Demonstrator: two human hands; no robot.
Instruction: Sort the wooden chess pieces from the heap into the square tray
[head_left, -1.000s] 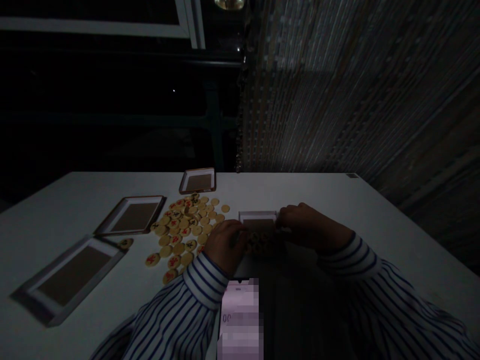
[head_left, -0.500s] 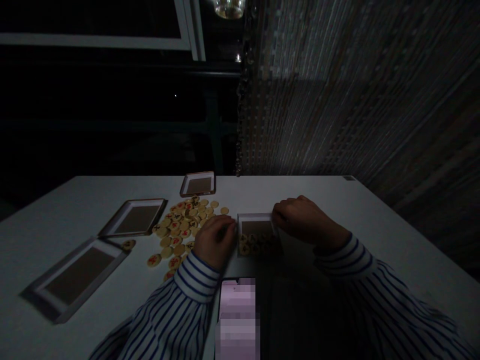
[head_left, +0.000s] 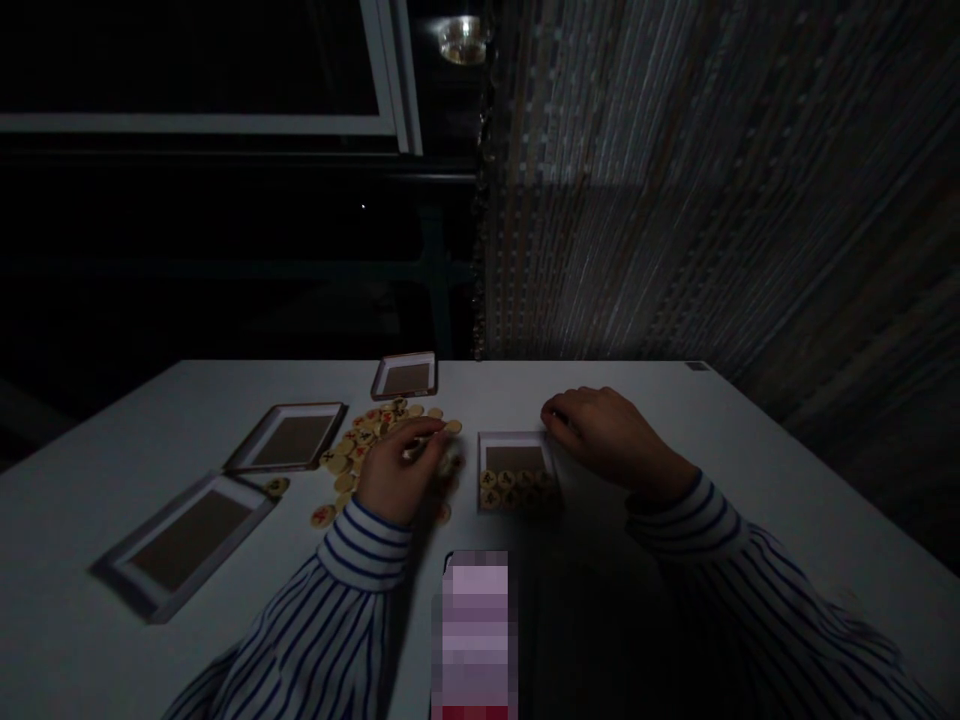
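My left hand (head_left: 397, 465) reaches over a loose pile of round wooden xiangqi pieces (head_left: 345, 450), some showing red or dark characters. Its thumb and fingers are apart, near a plain-faced xiangqi piece (head_left: 453, 427); I see nothing held. To the right lies a shallow open box (head_left: 517, 437), with xiangqi pieces (head_left: 507, 480) set in two rows along its near part. At the box's far right corner, my right hand (head_left: 600, 430) has its fingers curled in. What those fingers hold, if anything, is hidden.
Three more shallow trays stand left and behind: a near-left tray (head_left: 187, 540), a middle tray (head_left: 289, 440) and a far tray (head_left: 406, 376). One dark-marked piece (head_left: 277, 487) lies by the near-left tray. A phone (head_left: 476, 640) is at the white table's (head_left: 750, 480) front. Behind hangs a bead curtain (head_left: 600, 200).
My left hand has moved left from the box's side to above the pile, and its fingers have parted. My right hand has stayed by the box, its fingers slightly looser.
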